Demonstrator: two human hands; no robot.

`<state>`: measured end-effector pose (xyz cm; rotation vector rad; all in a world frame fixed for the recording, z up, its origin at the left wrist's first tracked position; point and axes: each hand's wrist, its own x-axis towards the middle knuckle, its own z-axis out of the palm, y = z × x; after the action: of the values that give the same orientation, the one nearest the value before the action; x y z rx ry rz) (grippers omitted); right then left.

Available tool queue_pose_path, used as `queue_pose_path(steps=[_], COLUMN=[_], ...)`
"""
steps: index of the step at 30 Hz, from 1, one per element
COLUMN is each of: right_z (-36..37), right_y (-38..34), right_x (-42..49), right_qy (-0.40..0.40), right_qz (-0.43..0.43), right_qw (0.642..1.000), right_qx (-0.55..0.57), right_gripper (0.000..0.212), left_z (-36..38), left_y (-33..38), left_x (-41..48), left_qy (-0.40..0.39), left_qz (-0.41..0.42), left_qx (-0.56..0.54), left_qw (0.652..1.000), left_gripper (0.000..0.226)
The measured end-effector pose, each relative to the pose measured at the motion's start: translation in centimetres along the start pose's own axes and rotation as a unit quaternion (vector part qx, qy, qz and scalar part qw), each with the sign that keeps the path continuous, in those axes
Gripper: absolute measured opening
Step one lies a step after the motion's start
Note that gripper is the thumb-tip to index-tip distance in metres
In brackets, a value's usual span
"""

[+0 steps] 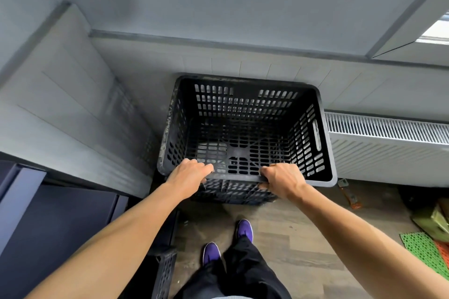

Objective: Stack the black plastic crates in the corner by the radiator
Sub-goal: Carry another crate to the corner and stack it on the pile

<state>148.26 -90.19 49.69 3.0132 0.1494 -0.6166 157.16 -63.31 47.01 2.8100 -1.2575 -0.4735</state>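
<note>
I see both hands clamped on the near rim of the black crate [245, 104]. The left hand [192, 173] has its fingers hooked over the rim and curling inside. The right hand [283, 177] does the same further along the rim, with its thumb pressed against the outer face just below the edge. Neither hand is spread; both are closed tight around the plastic.

The crate sits open side up in the corner, its far wall close to the tiled wall [267, 68] and its right side just beside the radiator [388, 138].

Below the rim, between my wrists, there is more black lattice [233, 193]. I cannot tell whether that is this crate's own outer wall or another crate beneath it. The crate's base and whatever it rests on are hidden. My fingertips inside the rim are out of sight too.

At the bottom left a slice of another black crate [165, 272] shows, mostly blocked by my left forearm. On the floor [291, 226] near the radiator's foot lies a small orange object [349, 198], too blurred to identify.
</note>
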Motion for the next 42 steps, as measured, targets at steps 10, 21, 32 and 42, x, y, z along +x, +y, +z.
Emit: queue_pose_path(steps=[10, 21, 32, 42], right_z=[-0.6, 0.5, 3.8, 3.6], right_y=[4.2, 6.7, 10.5, 12.1], right_x=[-4.4, -6.1, -7.5, -6.1], right_qy=[-0.027, -0.013, 0.04, 0.027], right_qz=[0.053, 0.045, -0.016, -0.099], right_qw=[0.998, 0.998, 0.999, 0.994], right_qx=[0.001, 0.041, 0.032, -0.022], right_gripper=[0.026, 0.019, 0.04, 0.051], left_z=[-0.7, -0.7, -0.5, -0.8], left_y=[0.2, 8.3, 15.2, 15.3], left_x=[-0.5, 3.0, 7.4, 8.1], left_qy=[-0.031, 0.001, -0.023, -0.021], left_qz=[-0.033, 0.019, 0.009, -0.015], left_qx=[-0.015, -0.052, -0.021, -0.021], left_qw=[0.999, 0.998, 0.999, 0.999], left_gripper=[0.017, 0.026, 0.017, 0.023])
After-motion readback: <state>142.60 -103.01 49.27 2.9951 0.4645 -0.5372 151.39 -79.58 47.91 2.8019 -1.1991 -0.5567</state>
